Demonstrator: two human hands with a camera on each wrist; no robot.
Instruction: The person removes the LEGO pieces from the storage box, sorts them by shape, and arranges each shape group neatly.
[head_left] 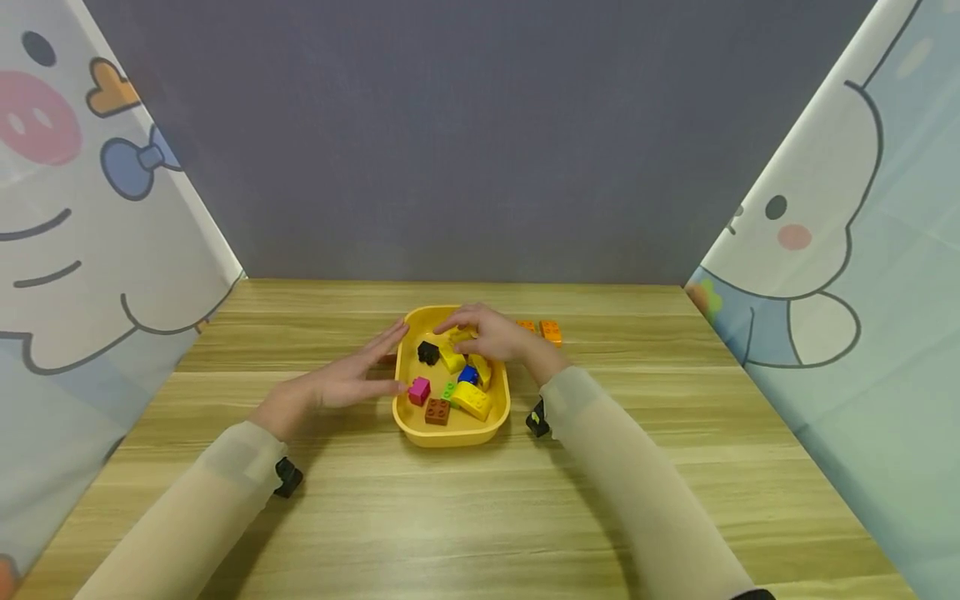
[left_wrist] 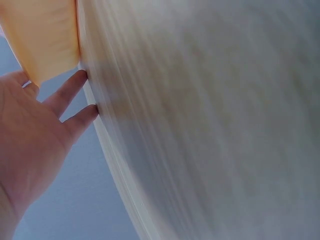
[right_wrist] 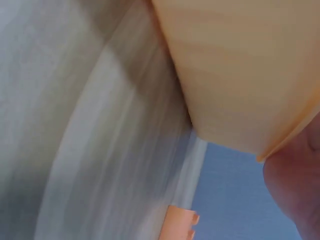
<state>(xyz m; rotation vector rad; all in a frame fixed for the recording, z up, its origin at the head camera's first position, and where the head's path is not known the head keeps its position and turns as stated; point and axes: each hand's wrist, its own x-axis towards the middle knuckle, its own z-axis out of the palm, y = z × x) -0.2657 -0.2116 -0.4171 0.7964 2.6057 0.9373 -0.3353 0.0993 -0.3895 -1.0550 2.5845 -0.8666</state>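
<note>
A toy-brick tray [head_left: 450, 439] is seemingly steadied by the straight-fingered left hand [head_left: 351, 377]. The right hand's grip [head_left: 497, 333] cannot be told.

A right hand [head_left: 491, 332] hides part of a yellow brick [head_left: 452, 358] inside a yellow tray [head_left: 452, 439]; whether the fingers grip anything is unclear. It also partly covers an orange brick [head_left: 524, 324]. In both wrist views, the tabletop [left_wrist: 200, 125] blurs and picture edges crop the tray.
</note>
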